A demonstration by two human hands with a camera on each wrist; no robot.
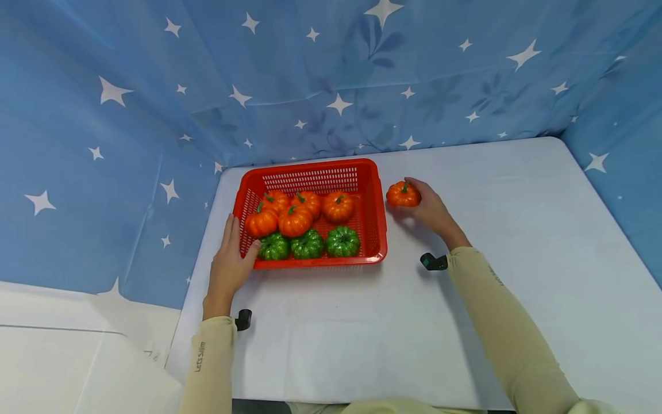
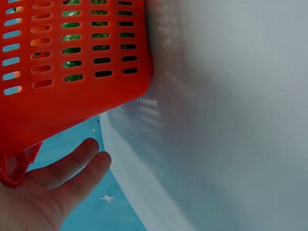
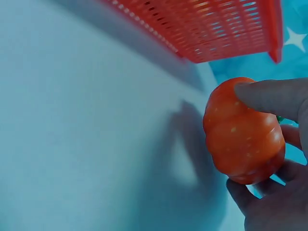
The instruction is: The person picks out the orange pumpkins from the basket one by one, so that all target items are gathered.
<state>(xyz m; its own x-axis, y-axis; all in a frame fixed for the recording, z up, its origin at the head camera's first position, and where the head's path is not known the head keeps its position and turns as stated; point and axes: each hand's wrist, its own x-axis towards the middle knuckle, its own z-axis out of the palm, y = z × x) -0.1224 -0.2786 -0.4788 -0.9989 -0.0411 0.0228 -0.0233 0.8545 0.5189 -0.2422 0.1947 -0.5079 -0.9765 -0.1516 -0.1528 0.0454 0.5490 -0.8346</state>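
Note:
On the table stands a red plastic basket (image 1: 369,207) with slotted walls. Several small orange pumpkins (image 1: 338,207) lie in it, some piled at the left, behind three green pumpkins (image 1: 342,241). My left hand (image 1: 233,264) rests at the basket's front left corner, thumb over the rim and straight fingers along the outside. The left wrist view shows those fingers (image 2: 79,173) standing off the basket wall, the thumb out of sight. Right of the basket, my right hand (image 1: 429,210) grips one orange pumpkin (image 3: 240,137) between thumb and fingers, just above the table.
A white cloth covers the table (image 1: 517,230), its surface reaching right of my right arm and in front of the basket. Behind and at the sides hangs a blue curtain (image 1: 310,75) with white stars. A black wrist camera (image 1: 433,262) projects from my right sleeve.

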